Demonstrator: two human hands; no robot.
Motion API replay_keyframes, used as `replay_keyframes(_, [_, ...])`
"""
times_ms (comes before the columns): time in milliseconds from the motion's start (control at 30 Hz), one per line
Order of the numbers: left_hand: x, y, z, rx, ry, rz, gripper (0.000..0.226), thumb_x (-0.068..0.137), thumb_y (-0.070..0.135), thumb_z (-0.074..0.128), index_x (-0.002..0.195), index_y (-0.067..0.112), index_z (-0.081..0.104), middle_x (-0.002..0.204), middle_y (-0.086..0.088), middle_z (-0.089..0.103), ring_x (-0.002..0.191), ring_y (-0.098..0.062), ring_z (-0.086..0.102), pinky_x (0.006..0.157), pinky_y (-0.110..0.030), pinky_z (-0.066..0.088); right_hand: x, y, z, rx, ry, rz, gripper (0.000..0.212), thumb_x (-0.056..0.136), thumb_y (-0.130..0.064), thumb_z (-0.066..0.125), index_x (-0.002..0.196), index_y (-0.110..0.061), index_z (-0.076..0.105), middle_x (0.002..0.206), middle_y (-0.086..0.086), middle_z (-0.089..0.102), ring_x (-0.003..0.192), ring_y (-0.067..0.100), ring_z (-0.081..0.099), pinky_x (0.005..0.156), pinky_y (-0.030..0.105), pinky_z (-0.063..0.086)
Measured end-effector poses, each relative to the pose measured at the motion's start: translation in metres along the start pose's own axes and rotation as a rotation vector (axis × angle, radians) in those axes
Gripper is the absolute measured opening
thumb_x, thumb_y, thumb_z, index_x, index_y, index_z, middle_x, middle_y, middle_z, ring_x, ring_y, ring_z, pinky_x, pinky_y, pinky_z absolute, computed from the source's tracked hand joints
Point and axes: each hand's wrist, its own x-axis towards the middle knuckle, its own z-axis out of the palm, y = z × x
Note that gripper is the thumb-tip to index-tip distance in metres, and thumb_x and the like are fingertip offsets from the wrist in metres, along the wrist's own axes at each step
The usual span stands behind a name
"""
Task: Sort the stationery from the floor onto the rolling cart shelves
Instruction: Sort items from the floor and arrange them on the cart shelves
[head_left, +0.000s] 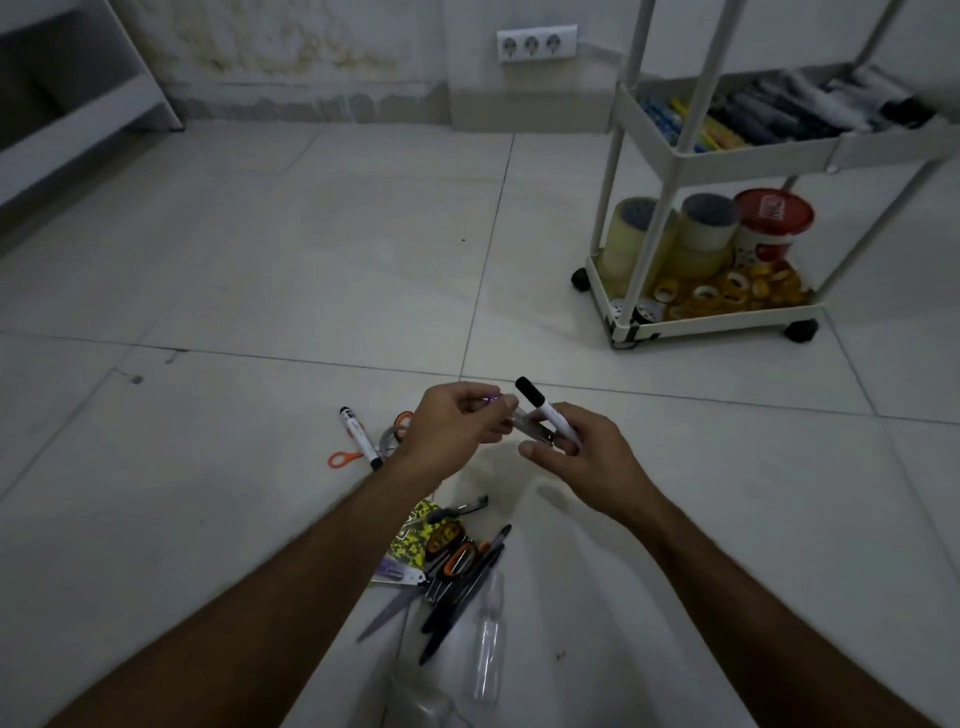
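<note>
My right hand (576, 447) holds a white marker with a black cap (540, 405), tilted up to the left. My left hand (452, 426) pinches a small clear item with a purple tip (511, 413) that touches the marker; what it is stays unclear. Both hands hover above the tiled floor. Below them lies a pile of stationery (452, 566): orange-handled scissors, dark pens, a yellow patterned pack and a clear bottle (491, 634). Another marker (358, 431) and orange scissors (343, 457) lie to the left. The white rolling cart (727, 150) stands at the far right.
The cart's middle shelf holds markers and pens; its bottom shelf (727, 319) holds tape rolls and a red-lidded tub (774, 218). A wall socket (535, 44) is on the back wall. A white shelf unit (78, 104) stands at the far left.
</note>
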Motion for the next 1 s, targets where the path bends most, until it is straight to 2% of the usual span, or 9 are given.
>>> replay_keyframes(133, [-0.006,0.032,0.017,-0.087,-0.099,0.041,0.028,0.09,0.032,0.074,0.105,0.008,0.076,0.097,-0.01,0.078,0.09,-0.02,0.075,0.08,-0.029,0.059,-0.001,-0.019,-0.021,-0.002,0.093,-0.037,0.002,0.094,-0.027,0.068,0.093,-0.026,0.069,0.054,-0.013,0.045,0.051,0.004,0.04,0.052,0.019,0.031])
replay_keyframes(233, [-0.007,0.06,0.035,-0.046,-0.155,0.118,0.023,0.092,0.029,0.073,0.107,0.011,0.076,0.1,-0.01,0.076,0.096,-0.021,0.073,0.083,-0.033,0.061,0.002,-0.046,-0.042,0.046,0.142,-0.049,0.013,0.097,-0.038,0.063,0.092,-0.028,0.07,0.063,0.005,0.057,0.057,0.025,0.05,0.055,0.026,0.036])
replay_keyframes(300, [-0.005,0.084,0.05,-0.043,-0.15,0.178,0.016,0.095,0.026,0.07,0.102,0.012,0.076,0.098,-0.011,0.075,0.094,-0.025,0.074,0.084,-0.039,0.062,0.008,-0.064,-0.061,0.084,0.173,-0.054,0.012,0.096,-0.034,0.062,0.093,-0.027,0.071,0.074,0.017,0.061,0.066,0.031,0.057,0.059,0.031,0.04])
replay_keyframes(400, [0.0,0.126,0.067,-0.098,-0.135,0.215,0.019,0.098,0.025,0.065,0.099,0.008,0.075,0.096,-0.012,0.076,0.089,-0.029,0.075,0.084,-0.044,0.062,0.02,-0.092,-0.092,0.206,0.237,-0.024,0.012,0.096,-0.032,0.064,0.105,-0.025,0.069,0.082,0.013,0.066,0.064,0.008,0.059,0.06,0.021,0.044])
replay_keyframes(467, [0.002,0.154,0.077,-0.135,-0.14,0.226,0.02,0.099,0.023,0.063,0.101,0.005,0.072,0.093,-0.013,0.077,0.086,-0.029,0.076,0.083,-0.044,0.062,0.027,-0.111,-0.113,0.297,0.274,-0.001,0.021,0.095,-0.034,0.066,0.114,-0.023,0.064,0.083,0.006,0.066,0.066,0.004,0.058,0.06,0.019,0.045])
replay_keyframes(600, [0.003,0.204,0.091,-0.139,-0.145,0.292,0.022,0.1,0.023,0.061,0.1,0.003,0.071,0.087,-0.015,0.076,0.074,-0.024,0.073,0.077,-0.044,0.063,0.04,-0.146,-0.153,0.448,0.342,0.031,0.011,0.102,-0.03,0.052,0.103,-0.019,0.056,0.067,-0.004,0.051,0.057,0.011,0.044,0.052,0.03,0.038])
replay_keyframes(733, [0.006,0.241,0.095,-0.141,-0.159,0.338,0.028,0.101,0.027,0.059,0.101,0.001,0.069,0.083,-0.014,0.074,0.069,-0.024,0.071,0.074,-0.048,0.063,0.053,-0.175,-0.191,0.489,0.403,-0.001,0.016,0.102,-0.018,0.041,0.089,-0.015,0.048,0.066,0.0,0.047,0.052,0.012,0.038,0.049,0.028,0.032])
replay_keyframes(867, [0.007,0.276,0.096,-0.145,-0.198,0.364,0.029,0.103,0.028,0.056,0.105,0.0,0.065,0.09,-0.024,0.069,0.074,-0.032,0.072,0.071,-0.049,0.063,0.064,-0.198,-0.223,0.445,0.437,-0.06,0.015,0.103,-0.016,0.044,0.093,-0.009,0.051,0.058,-0.005,0.044,0.053,0.013,0.041,0.053,0.032,0.038])
replay_keyframes(1000, [0.006,0.312,0.099,-0.138,-0.216,0.395,0.022,0.104,0.026,0.054,0.11,0.007,0.065,0.097,-0.022,0.069,0.077,-0.031,0.072,0.068,-0.04,0.062,0.076,-0.216,-0.251,0.425,0.484,-0.104,0.016,0.105,-0.022,0.049,0.109,-0.01,0.059,0.072,0.004,0.053,0.063,0.016,0.052,0.061,0.033,0.05])
